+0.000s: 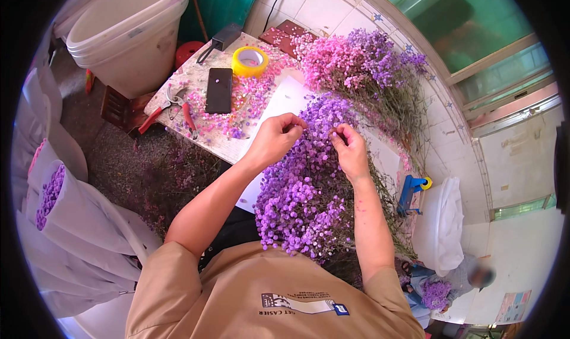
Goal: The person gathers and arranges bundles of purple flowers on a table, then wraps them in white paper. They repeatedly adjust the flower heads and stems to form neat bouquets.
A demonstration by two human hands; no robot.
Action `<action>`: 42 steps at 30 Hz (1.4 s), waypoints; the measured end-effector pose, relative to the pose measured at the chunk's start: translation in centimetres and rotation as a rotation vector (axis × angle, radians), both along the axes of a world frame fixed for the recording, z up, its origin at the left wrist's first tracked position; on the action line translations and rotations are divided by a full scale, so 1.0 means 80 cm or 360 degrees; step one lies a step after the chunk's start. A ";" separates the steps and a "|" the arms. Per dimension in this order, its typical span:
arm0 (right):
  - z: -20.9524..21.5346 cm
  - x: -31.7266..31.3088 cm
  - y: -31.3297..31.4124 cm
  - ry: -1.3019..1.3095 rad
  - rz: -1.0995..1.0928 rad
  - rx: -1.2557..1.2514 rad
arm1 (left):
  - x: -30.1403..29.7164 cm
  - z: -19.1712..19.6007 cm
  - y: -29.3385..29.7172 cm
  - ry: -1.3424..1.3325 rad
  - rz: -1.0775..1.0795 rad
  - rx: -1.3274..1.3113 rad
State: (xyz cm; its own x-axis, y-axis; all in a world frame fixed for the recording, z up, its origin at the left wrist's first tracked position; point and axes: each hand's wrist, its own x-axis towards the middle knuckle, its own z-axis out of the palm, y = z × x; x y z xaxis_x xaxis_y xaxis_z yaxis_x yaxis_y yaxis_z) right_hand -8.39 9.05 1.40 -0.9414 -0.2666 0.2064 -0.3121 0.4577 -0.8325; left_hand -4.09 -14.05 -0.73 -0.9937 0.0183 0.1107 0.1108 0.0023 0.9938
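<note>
Purple blossoms (297, 205) spread toward near edge of tabletop (193, 75); fingers of left hand (275, 139) and right hand (352, 154) drawn together, pinched sprig not discernible. Blossoms best teased lightly, uncrushed.

The worktop (191, 78) is brightly and softly lit, while the floor (133, 155) is left dimmer; straight edges are bent toward the blackened, violet-fringed rim.

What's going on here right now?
A person's bare left hand and right hand are at the top of a bunch of purple flowers, fingertips close to the blooms. Beyond it lies a pink-and-purple bunch. Pliers-like cutters, a phone and a yellow tape roll lie on the petal-strewn table.
</note>
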 end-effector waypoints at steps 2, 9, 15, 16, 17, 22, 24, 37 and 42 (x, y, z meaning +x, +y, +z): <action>0.001 0.001 0.001 -0.0020 0.0003 0.0003 | -0.006 0.001 0.002 -0.0007 -0.0014 -0.0047; -0.001 0.002 0.003 -0.0057 0.0018 -0.0071 | -0.014 -0.012 0.010 0.0235 -0.0055 -0.0352; -0.004 0.000 0.004 -0.0070 0.0039 -0.0037 | -0.015 -0.016 0.018 0.0271 0.0067 -0.0261; -0.004 0.000 0.004 -0.0078 0.0036 -0.0042 | -0.016 -0.019 0.021 0.0227 0.0108 -0.0173; -0.004 0.001 0.003 -0.0094 0.0025 -0.0052 | -0.016 -0.016 0.022 0.0183 0.0145 -0.0087; 0.003 0.005 0.000 -0.0123 0.0005 -0.0088 | 0.002 -0.010 0.011 0.0122 0.0190 -0.0051; -0.001 0.002 0.000 -0.0113 0.0012 -0.0052 | 0.014 -0.014 0.015 0.0285 0.0205 -0.0166; -0.003 0.008 -0.004 -0.0112 0.0003 -0.0041 | 0.005 -0.033 0.008 -0.0195 -0.0068 0.0801; -0.001 0.012 -0.007 -0.0066 -0.0002 -0.0003 | 0.010 -0.005 0.013 -0.0170 -0.0041 0.0206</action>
